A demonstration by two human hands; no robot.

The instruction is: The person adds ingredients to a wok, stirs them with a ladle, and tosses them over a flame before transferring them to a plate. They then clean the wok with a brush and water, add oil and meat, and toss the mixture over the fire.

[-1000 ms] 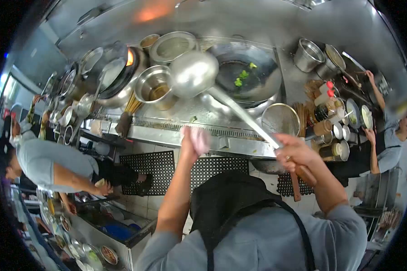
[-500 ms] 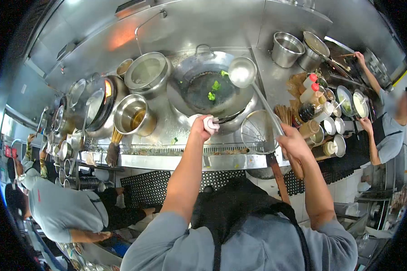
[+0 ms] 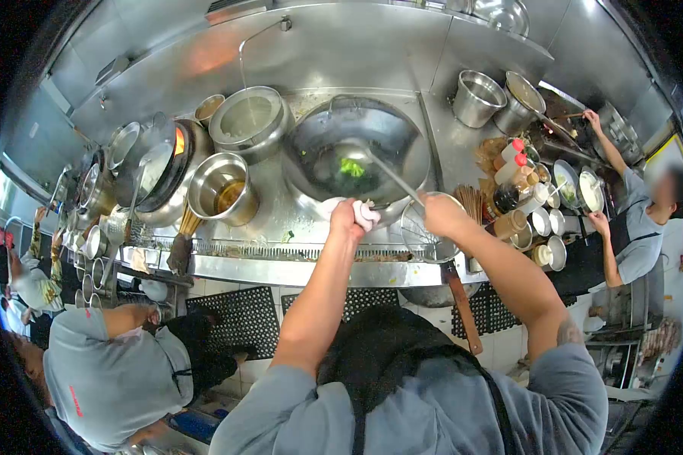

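Observation:
My left hand (image 3: 344, 221) is closed around a folded white cloth (image 3: 366, 217) at the near rim of a large wok (image 3: 303, 148). What the cloth covers is hidden. My right hand (image 3: 443, 216) is wrapped round the handle of a long metal ladle (image 3: 393, 174), which slants down to the left. The ladle's bowl lies inside the wok, just behind several bright green pieces (image 3: 351, 167) that look like broccoli. Below my right hand, a round wire strainer (image 3: 416, 236) rests near the counter's edge, its wooden handle (image 3: 461, 311) jutting toward me.
Left of the wok stand a steel pot with brown liquid (image 3: 224, 199) and a lidded-looking strainer pot (image 3: 244, 121). Sauce bottles (image 3: 510, 168) and bowls crowd the right side. One co-worker (image 3: 634, 208) works at the right; another co-worker (image 3: 114, 371) is behind at the left.
The ladle has come down from the wok's right side into it, and my right hand has shifted left and up. The wok now tilts toward me, with the green pieces gathered together.

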